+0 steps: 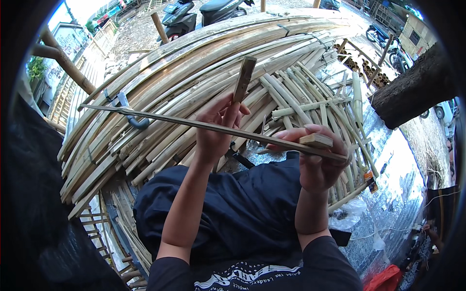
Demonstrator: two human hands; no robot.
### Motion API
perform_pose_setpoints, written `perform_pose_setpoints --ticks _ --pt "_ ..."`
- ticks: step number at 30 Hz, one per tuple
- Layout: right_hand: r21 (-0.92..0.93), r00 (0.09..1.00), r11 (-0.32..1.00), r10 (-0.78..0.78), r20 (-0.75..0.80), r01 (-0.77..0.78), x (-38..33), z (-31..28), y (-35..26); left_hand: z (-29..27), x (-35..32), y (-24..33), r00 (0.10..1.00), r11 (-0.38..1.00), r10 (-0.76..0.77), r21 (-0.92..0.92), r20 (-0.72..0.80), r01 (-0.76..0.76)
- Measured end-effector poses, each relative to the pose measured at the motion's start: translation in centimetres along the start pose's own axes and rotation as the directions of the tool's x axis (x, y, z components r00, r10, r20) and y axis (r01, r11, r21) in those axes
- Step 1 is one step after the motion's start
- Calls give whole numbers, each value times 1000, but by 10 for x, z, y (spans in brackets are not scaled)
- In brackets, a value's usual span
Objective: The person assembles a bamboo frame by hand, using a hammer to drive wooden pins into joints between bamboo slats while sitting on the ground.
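My left hand (219,123) is closed around a short flat bamboo piece (244,77), which stands up above the fingers. My right hand (323,162) grips one end of a long thin bamboo strip (170,119). The strip slants up to the far left and crosses in front of my left hand; whether it touches that hand I cannot tell. A pale block-like bamboo end (316,140) also shows between the right fingers, just above the strip. Both hands are raised over my lap.
A big stack of split bamboo (194,63) curves across the far side. A tool with a dark curved handle (136,122) lies on it. A bamboo lattice (310,102) rests on silvery sheeting (395,169). A thick trunk (412,87) and parked motorbikes (218,10) stand beyond.
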State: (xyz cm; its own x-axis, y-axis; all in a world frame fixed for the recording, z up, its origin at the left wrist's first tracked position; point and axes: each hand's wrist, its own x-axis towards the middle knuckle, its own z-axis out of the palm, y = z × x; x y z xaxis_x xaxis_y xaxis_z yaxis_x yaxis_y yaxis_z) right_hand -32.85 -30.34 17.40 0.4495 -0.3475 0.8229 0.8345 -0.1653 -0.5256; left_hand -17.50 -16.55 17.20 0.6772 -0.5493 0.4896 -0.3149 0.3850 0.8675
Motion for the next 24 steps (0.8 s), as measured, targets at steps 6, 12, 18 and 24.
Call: perform_pose_setpoints --ticks 6,12,18,24 --pt "-51 996 994 93 19 -92 6 21 -4 21 -22 30 998 998 62 -20 16 -62" --pt "16 996 997 82 -23 -81 2 20 2 24 -24 38 999 998 20 -53 -43 -22" --pt "7 999 1000 27 -24 -26 -7 6 18 22 -28 34 993 992 121 -36 -9 -121" --pt "2 994 996 84 -73 -84 2 22 8 18 -33 31 995 995 102 -4 -10 -102"
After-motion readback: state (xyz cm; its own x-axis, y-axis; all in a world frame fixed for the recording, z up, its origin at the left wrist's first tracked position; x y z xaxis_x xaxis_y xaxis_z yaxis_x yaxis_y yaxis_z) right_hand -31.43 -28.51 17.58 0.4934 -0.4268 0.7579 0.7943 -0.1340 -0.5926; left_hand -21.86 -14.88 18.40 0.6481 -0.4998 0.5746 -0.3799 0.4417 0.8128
